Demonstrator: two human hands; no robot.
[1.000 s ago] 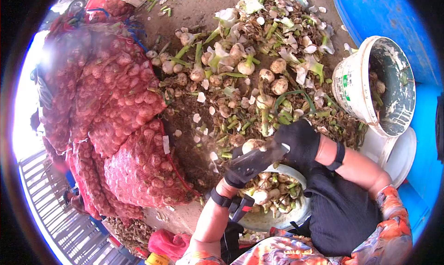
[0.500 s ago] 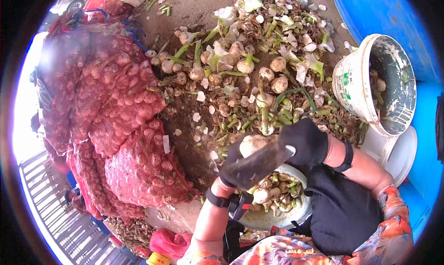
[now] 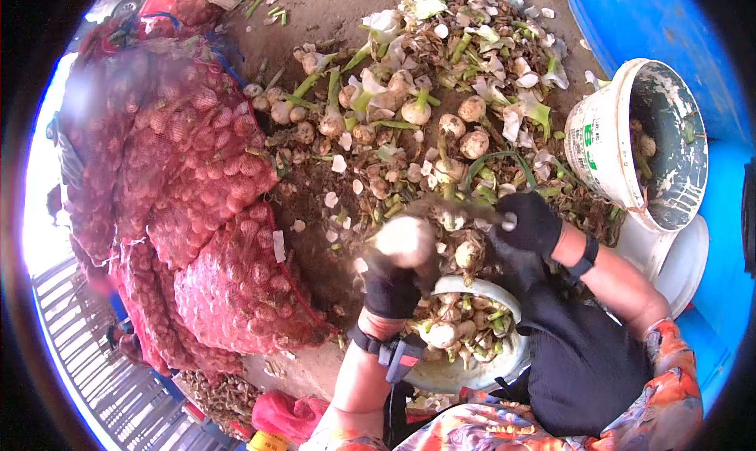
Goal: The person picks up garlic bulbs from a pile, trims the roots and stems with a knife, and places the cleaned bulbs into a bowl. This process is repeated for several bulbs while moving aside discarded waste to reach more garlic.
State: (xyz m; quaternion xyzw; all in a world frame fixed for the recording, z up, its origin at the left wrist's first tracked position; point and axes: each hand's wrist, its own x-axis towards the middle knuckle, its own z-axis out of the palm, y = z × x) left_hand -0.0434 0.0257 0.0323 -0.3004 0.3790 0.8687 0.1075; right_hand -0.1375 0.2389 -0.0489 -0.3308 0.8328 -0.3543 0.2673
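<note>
My left hand (image 3: 392,292), in a black glove, is closed around a large white garlic bulb (image 3: 404,242), which is smeared by motion. My right hand (image 3: 531,224), also black-gloved, grips a knife (image 3: 457,209); its dark blade shows as a blurred streak reaching left past the bulb. Between the hands, a small root-like piece (image 3: 469,254) appears just above the rim of a white bucket (image 3: 516,348). That bucket stands by my lap and holds several trimmed bulbs (image 3: 465,325).
Red mesh sacks (image 3: 213,152) full of garlic lie to the left. Ahead, bulbs (image 3: 475,144), green stems and peelings (image 3: 504,49) cover the ground. A tilted white pail (image 3: 592,140) stands at right against a blue surface (image 3: 669,25); a pink bag (image 3: 287,413) lies lower left.
My hands have moved apart. The left one brought the bulb left, while the knife swung from low across the left hand to above and beyond the bulb. The small root-like piece now shows between them.
</note>
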